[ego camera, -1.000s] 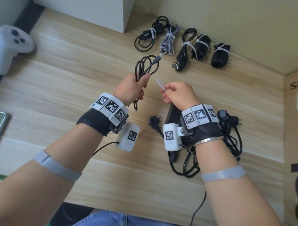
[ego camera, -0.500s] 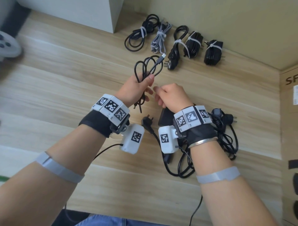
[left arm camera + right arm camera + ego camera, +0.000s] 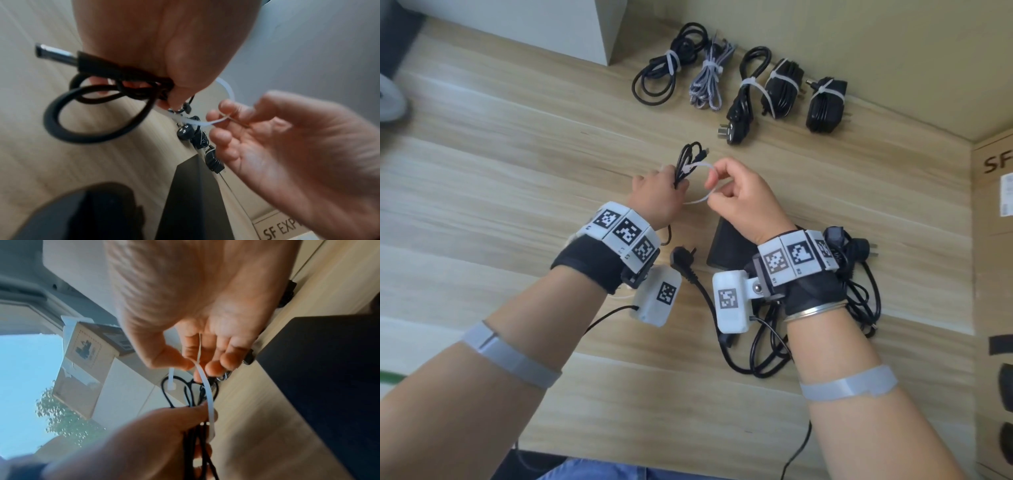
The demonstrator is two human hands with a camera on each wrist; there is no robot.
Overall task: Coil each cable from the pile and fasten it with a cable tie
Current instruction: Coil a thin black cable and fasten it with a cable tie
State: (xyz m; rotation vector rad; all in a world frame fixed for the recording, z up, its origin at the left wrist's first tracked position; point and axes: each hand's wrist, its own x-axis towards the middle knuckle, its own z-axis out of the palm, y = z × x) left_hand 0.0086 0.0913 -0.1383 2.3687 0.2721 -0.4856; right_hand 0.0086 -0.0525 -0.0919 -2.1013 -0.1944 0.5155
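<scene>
My left hand (image 3: 659,195) grips a thin black USB cable (image 3: 688,159) folded into a small coil, held above the wooden table (image 3: 517,171). In the left wrist view the cable's loops (image 3: 92,116) and its plug (image 3: 55,54) hang out below my fist. A white cable tie (image 3: 700,167) curves around the coil. My right hand (image 3: 736,198) pinches the tie (image 3: 202,123) between thumb and forefinger, just right of the coil. In the right wrist view the tie (image 3: 206,392) runs from my right fingertips down across the bundle in my left hand (image 3: 156,434).
Several tied cable bundles (image 3: 743,89) lie in a row along the far wall. A loose pile of black cables (image 3: 859,301) with a black power brick (image 3: 726,246) and a plug (image 3: 681,257) lies under my right wrist. A cardboard box (image 3: 993,240) stands at the right.
The right hand has brought the white tie over to the coil and looped it around the bundle. The left hand has tightened the cable loops into a narrower bunch.
</scene>
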